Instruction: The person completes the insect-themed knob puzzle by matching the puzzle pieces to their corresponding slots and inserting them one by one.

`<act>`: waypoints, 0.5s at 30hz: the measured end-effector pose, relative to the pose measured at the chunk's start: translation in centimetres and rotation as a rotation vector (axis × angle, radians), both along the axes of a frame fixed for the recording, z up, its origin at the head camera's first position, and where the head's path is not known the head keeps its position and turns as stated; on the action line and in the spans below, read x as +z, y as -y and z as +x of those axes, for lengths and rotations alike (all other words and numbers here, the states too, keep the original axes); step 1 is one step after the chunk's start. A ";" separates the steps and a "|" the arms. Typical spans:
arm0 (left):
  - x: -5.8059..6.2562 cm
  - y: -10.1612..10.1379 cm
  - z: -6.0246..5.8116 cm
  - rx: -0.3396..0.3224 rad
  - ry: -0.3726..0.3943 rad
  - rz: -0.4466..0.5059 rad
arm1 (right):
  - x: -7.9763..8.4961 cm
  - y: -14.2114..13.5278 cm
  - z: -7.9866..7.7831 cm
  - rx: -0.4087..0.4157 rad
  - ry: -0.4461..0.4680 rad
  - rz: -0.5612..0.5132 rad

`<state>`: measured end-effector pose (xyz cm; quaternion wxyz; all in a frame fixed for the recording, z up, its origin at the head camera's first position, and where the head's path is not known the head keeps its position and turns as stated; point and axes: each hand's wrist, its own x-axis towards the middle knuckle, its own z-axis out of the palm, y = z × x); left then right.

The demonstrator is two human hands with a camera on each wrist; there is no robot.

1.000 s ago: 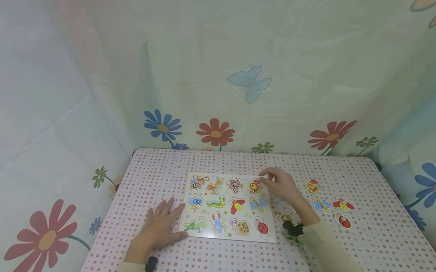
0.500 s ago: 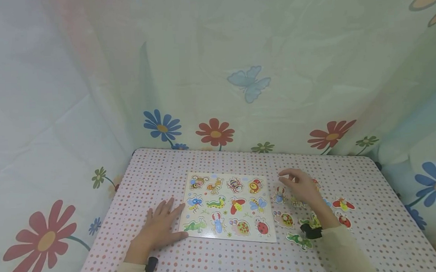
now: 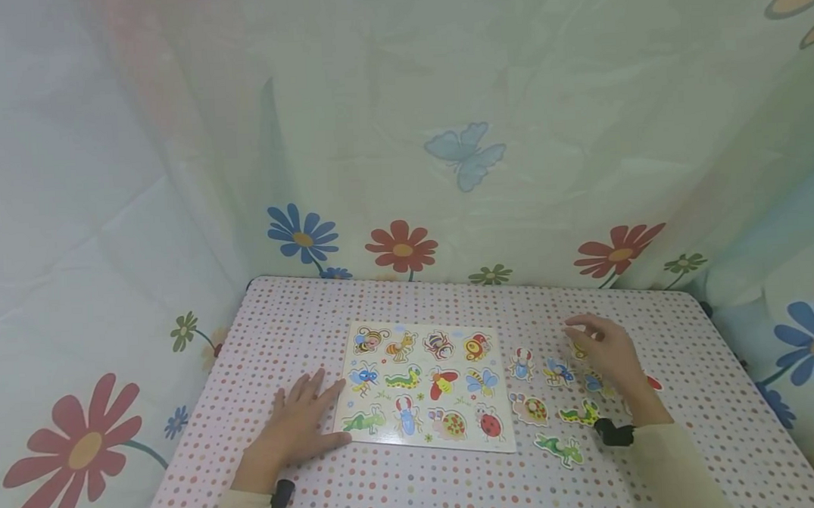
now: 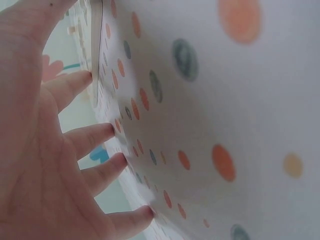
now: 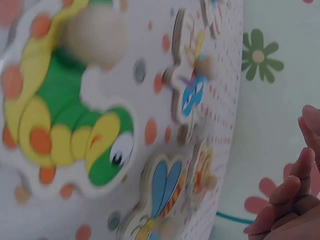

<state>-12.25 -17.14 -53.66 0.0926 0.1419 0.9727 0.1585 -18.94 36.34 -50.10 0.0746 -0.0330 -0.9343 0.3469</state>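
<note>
A wooden insect puzzle board [image 3: 425, 439] lies flat on the dotted table cover. My left hand [image 3: 304, 421] is spread beside it, thumb and index finger touching its left edge; in the left wrist view the other fingertips [image 4: 119, 159] rest on the cover. To the right, my right hand [image 3: 609, 355] hovers over loose knobbed pieces, fingers loosely bent and nothing visible in them. It partly hides a yellow-red piece [image 3: 579, 349] and a blue-winged piece [image 3: 595, 382]. Large in the right wrist view are a caterpillar piece [image 5: 60, 135] and, farther off, a blue mosquito piece [image 5: 192, 95].
Between board and right hand lie a blue beetle piece [image 3: 521, 364] and a snail piece [image 3: 530, 409]. A grasshopper piece [image 3: 559, 450] sits nearer the front. Behind the table hangs a flowered curtain [image 3: 374, 134].
My right hand has moved right, from the board's upper right corner to above the loose pieces, uncovering the beetle, mosquito and caterpillar pieces. The left hand stays put.
</note>
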 end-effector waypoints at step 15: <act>-0.3 0.1 -0.1 -0.003 -0.005 -0.015 | -1.7 -2.9 -0.5 -0.180 0.200 -0.085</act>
